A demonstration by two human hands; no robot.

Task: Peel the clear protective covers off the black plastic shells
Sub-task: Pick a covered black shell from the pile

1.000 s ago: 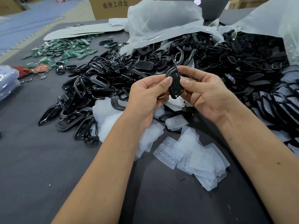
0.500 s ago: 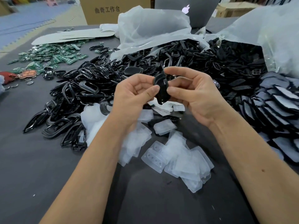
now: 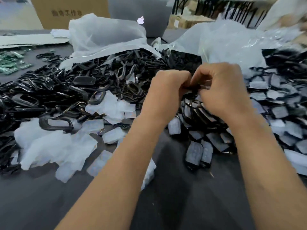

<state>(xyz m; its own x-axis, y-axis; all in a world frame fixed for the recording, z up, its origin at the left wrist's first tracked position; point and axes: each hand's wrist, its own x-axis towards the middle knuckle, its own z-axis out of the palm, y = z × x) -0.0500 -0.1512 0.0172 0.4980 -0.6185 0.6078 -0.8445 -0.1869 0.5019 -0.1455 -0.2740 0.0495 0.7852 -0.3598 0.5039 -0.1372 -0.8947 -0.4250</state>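
Note:
Both hands meet over the shell piles with fingers curled and knuckles up. My left hand (image 3: 167, 87) and my right hand (image 3: 222, 90) pinch one black plastic shell (image 3: 198, 87) between them; only a thin dark sliver of it shows, blurred. Whether a clear cover is on it cannot be told. A big heap of bare black shells (image 3: 66, 90) lies to the left. Shells still under clear covers (image 3: 272, 112) are spread to the right. Peeled clear covers (image 3: 54, 146) lie at the front left.
Two open plastic bags (image 3: 106, 35) spill shells at the back. Behind them stand a laptop (image 3: 141, 17) and a cardboard box (image 3: 69, 10). Green circuit boards (image 3: 11, 62) lie at the far left. Dark table surface (image 3: 174, 196) shows between my forearms.
The view swung to the right. Both hands turned knuckles up and closed tighter over the shell, which stood upright in plain sight before and is now almost hidden.

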